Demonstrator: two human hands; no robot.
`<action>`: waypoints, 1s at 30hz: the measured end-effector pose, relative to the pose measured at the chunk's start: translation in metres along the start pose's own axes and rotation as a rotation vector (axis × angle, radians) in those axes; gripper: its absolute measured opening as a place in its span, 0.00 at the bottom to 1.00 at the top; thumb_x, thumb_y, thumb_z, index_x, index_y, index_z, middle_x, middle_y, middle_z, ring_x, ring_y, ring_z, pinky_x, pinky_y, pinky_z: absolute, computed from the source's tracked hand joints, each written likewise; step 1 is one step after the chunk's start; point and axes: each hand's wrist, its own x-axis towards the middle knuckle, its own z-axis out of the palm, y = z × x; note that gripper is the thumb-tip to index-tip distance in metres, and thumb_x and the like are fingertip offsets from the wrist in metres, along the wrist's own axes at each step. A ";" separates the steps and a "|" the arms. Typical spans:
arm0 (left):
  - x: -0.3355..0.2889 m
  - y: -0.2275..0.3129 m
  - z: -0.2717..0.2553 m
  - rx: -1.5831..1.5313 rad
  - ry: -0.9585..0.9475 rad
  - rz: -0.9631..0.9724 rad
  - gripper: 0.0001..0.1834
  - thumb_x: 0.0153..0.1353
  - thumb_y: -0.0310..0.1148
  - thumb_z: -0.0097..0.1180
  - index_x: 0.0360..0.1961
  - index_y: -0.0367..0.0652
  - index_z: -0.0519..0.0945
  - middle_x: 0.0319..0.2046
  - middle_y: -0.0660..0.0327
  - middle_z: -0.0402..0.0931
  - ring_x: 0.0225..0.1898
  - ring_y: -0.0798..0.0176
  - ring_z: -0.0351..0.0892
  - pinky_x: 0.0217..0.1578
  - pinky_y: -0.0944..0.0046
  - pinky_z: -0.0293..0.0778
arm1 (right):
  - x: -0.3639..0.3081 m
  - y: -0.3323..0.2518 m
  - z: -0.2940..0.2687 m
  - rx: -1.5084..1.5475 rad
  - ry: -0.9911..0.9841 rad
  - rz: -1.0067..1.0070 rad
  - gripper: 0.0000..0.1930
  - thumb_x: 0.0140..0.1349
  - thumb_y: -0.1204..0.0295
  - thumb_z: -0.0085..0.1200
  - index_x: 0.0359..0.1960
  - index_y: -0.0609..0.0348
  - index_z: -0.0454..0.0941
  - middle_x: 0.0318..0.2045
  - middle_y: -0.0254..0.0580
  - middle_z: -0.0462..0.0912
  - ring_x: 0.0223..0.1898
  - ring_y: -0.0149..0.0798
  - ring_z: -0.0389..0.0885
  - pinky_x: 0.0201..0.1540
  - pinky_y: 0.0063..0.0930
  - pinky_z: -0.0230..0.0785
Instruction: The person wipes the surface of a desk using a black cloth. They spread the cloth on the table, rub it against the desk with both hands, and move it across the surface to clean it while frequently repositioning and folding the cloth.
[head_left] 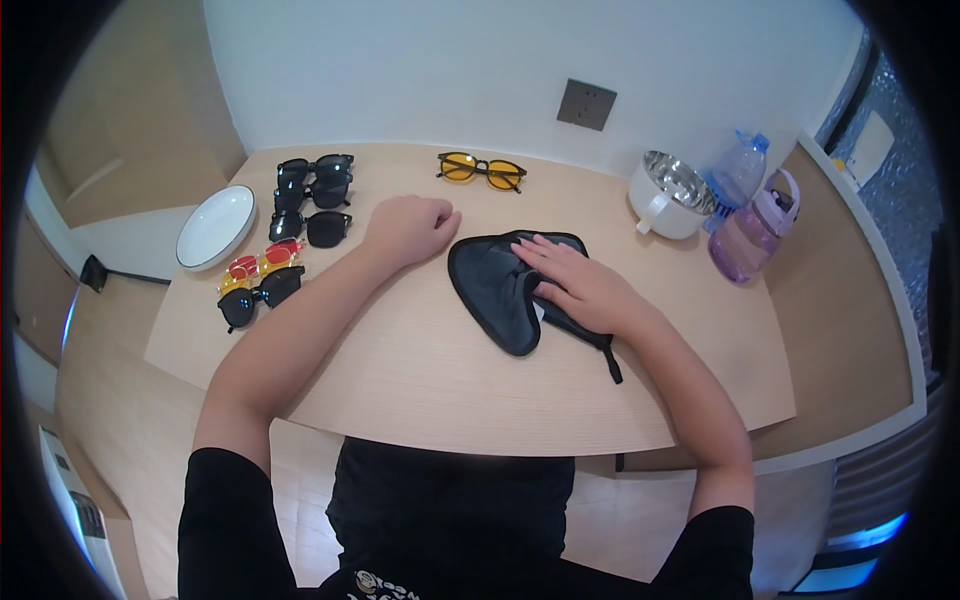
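A dark grey cloth (pixel 492 290) with a black border and a hanging loop lies creased on the table, right of centre. My right hand (pixel 590 285) rests on top of it, fingers stretched flat and thumb apart, beside a raised fold. Left of the cloth, my left hand (pixel 412 228) sits on the tabletop as a loose fist; nothing shows in it. Beyond both hands, yellow-lensed glasses (pixel 481 170) stand near the wall. Several dark sunglasses (pixel 312 228) form a column left of my left hand, with red-and-yellow-lensed glasses (pixel 262 262) among them at the nearer end.
A white oval plate (pixel 217 228) is at the table's left edge. At the right stand a white cup with a metal inside (pixel 668 205), a clear blue-capped bottle (pixel 738 170) and a purple water bottle (pixel 745 243). A wall with a dark socket (pixel 587 104) bounds the far side.
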 end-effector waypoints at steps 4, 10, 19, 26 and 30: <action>-0.002 0.002 -0.004 0.028 -0.059 -0.029 0.20 0.72 0.49 0.55 0.33 0.48 0.90 0.28 0.55 0.87 0.33 0.46 0.88 0.37 0.46 0.81 | -0.002 -0.007 0.002 0.017 0.015 0.008 0.29 0.81 0.60 0.47 0.81 0.47 0.63 0.78 0.52 0.67 0.82 0.54 0.59 0.83 0.52 0.49; -0.002 -0.001 0.001 -0.001 -0.038 -0.015 0.20 0.72 0.49 0.55 0.32 0.48 0.89 0.27 0.55 0.87 0.32 0.46 0.87 0.36 0.46 0.80 | -0.005 -0.033 0.006 -0.024 -0.106 -0.132 0.28 0.81 0.54 0.46 0.80 0.41 0.67 0.78 0.44 0.70 0.82 0.51 0.59 0.84 0.56 0.44; 0.000 -0.001 0.000 -0.001 -0.023 -0.017 0.20 0.72 0.49 0.56 0.31 0.48 0.89 0.26 0.55 0.86 0.30 0.47 0.87 0.34 0.46 0.79 | 0.006 -0.019 0.002 0.108 -0.087 -0.117 0.26 0.81 0.59 0.47 0.78 0.47 0.70 0.78 0.43 0.71 0.81 0.49 0.61 0.82 0.50 0.52; 0.000 -0.006 0.004 0.012 -0.021 -0.009 0.20 0.72 0.49 0.55 0.33 0.49 0.90 0.27 0.55 0.87 0.32 0.46 0.87 0.36 0.45 0.80 | 0.004 0.002 0.002 0.011 0.053 0.041 0.26 0.81 0.59 0.49 0.77 0.48 0.71 0.77 0.43 0.72 0.80 0.49 0.64 0.79 0.43 0.60; 0.000 -0.001 0.001 0.014 -0.021 -0.014 0.20 0.73 0.50 0.56 0.32 0.48 0.89 0.26 0.54 0.86 0.30 0.45 0.86 0.34 0.45 0.79 | -0.001 0.013 -0.002 -0.021 0.110 0.163 0.26 0.81 0.59 0.49 0.77 0.47 0.72 0.76 0.42 0.72 0.80 0.48 0.65 0.78 0.42 0.62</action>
